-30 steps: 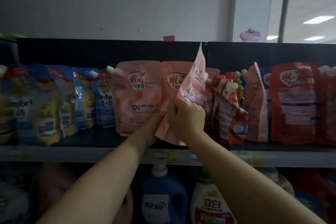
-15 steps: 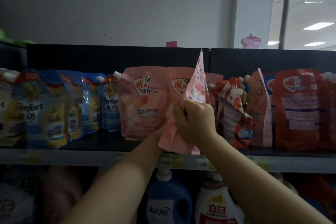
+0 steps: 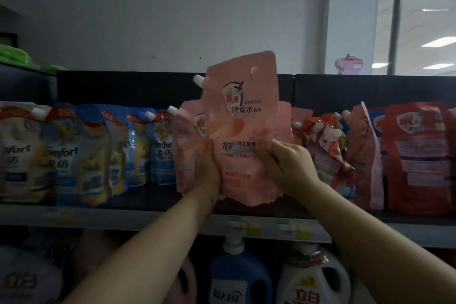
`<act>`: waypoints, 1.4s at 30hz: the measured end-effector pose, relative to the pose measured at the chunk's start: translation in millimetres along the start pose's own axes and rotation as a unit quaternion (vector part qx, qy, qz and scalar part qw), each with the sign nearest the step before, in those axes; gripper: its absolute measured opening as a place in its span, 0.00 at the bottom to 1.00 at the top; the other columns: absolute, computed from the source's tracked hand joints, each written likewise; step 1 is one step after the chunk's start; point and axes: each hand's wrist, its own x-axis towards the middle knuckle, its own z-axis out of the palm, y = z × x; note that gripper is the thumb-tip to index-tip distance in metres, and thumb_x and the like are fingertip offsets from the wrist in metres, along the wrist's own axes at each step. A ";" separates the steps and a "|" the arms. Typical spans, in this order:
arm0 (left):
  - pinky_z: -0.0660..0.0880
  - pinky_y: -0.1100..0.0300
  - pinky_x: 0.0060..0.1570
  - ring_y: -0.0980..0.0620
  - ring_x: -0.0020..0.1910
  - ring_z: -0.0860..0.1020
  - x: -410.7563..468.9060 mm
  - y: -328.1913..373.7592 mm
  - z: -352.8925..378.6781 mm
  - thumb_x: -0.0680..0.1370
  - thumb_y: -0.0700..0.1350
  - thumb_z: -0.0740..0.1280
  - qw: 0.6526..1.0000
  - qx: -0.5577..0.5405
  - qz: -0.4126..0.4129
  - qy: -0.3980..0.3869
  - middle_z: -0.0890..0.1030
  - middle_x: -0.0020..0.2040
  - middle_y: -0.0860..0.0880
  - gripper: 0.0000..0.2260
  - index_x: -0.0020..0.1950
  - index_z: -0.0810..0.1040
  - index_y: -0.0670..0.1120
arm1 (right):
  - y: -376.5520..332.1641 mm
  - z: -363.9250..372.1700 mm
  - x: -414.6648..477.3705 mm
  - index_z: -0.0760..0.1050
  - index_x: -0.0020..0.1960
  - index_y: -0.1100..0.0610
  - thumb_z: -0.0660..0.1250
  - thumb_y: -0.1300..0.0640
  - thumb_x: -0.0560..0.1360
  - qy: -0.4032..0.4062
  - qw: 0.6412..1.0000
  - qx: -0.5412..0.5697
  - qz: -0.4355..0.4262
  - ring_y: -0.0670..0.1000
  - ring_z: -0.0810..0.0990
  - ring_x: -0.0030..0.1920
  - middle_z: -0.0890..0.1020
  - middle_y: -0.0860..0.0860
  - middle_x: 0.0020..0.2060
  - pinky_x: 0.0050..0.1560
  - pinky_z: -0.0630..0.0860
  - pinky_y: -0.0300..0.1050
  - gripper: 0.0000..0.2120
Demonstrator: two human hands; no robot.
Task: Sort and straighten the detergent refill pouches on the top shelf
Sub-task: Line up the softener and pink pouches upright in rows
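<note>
Before a grey wall, the dark top shelf (image 3: 148,201) carries pouches. I have both hands, left hand (image 3: 209,173) and right hand (image 3: 290,168), grasping the pale pink spouted refill pouch (image 3: 240,131) front-facing above its pink row (image 3: 187,153), squaring it.

Dark top shelf (image 3: 111,217), grey front edge carrying price tags (image 3: 244,226). Standing on it, left to right: blue-and-yellow pouches (image 3: 74,155) in a row, pink pouch (image 3: 187,155) upright, red-orange pouches (image 3: 325,153) slumped and leaning, salmon pouch (image 3: 360,150) turned sideways, red pouches (image 3: 417,158) upright at far right.
</note>
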 end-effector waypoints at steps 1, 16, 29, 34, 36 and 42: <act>0.70 0.49 0.62 0.48 0.58 0.77 2.8 2.9 -6.0 0.75 0.67 0.60 0.997 0.043 0.048 0.039 0.80 0.56 0.51 0.25 0.65 0.73 0.52 | -0.2 5.7 -0.3 0.72 0.36 0.57 0.59 0.47 0.79 -0.018 0.999 -0.004 0.047 0.50 0.73 0.26 0.76 0.47 0.28 0.25 0.69 0.43 0.18; 0.64 0.61 0.52 0.48 0.55 0.70 25.3 -9.1 -89.4 0.81 0.55 0.55 0.914 0.360 0.108 0.152 0.66 0.65 0.40 0.24 0.66 0.61 0.35 | -34.8 125.1 -21.1 0.65 0.58 0.51 0.73 0.45 0.70 -0.165 0.817 0.318 0.452 0.48 0.78 0.54 0.78 0.48 0.55 0.51 0.79 0.45 0.24; 0.71 0.42 0.54 0.39 0.58 0.70 18.0 -7.7 -92.1 0.75 0.41 0.66 0.717 0.575 0.368 0.140 0.69 0.61 0.40 0.17 0.62 0.68 0.44 | -34.6 110.5 -27.4 0.67 0.56 0.51 0.60 0.31 0.73 -0.296 0.847 0.124 0.424 0.48 0.79 0.46 0.78 0.47 0.48 0.44 0.79 0.48 0.25; 0.76 0.47 0.47 0.46 0.50 0.71 7.8 -4.7 -69.1 0.71 0.41 0.61 0.621 0.636 0.456 -0.042 0.73 0.51 0.47 0.09 0.50 0.73 0.46 | -31.8 82.5 -34.0 0.71 0.42 0.53 0.56 0.39 0.78 -0.224 0.915 -0.038 0.334 0.49 0.77 0.35 0.76 0.46 0.35 0.37 0.76 0.45 0.18; 0.75 0.50 0.43 0.47 0.46 0.73 3.2 -8.6 -56.4 0.71 0.43 0.58 0.594 0.638 0.474 -0.126 0.75 0.48 0.48 0.09 0.47 0.74 0.46 | -26.4 70.5 -34.5 0.70 0.39 0.55 0.58 0.46 0.79 -0.194 0.924 -0.057 0.326 0.51 0.75 0.34 0.75 0.48 0.33 0.33 0.70 0.44 0.15; 0.74 0.54 0.44 0.46 0.46 0.76 -8.5 -28.7 -0.9 0.70 0.47 0.56 0.546 0.650 0.474 -0.235 0.78 0.50 0.47 0.15 0.50 0.77 0.45 | 17.6 37.9 -28.0 0.68 0.46 0.56 0.57 0.52 0.80 -0.153 0.922 -0.110 0.339 0.51 0.72 0.33 0.76 0.51 0.38 0.29 0.64 0.44 0.08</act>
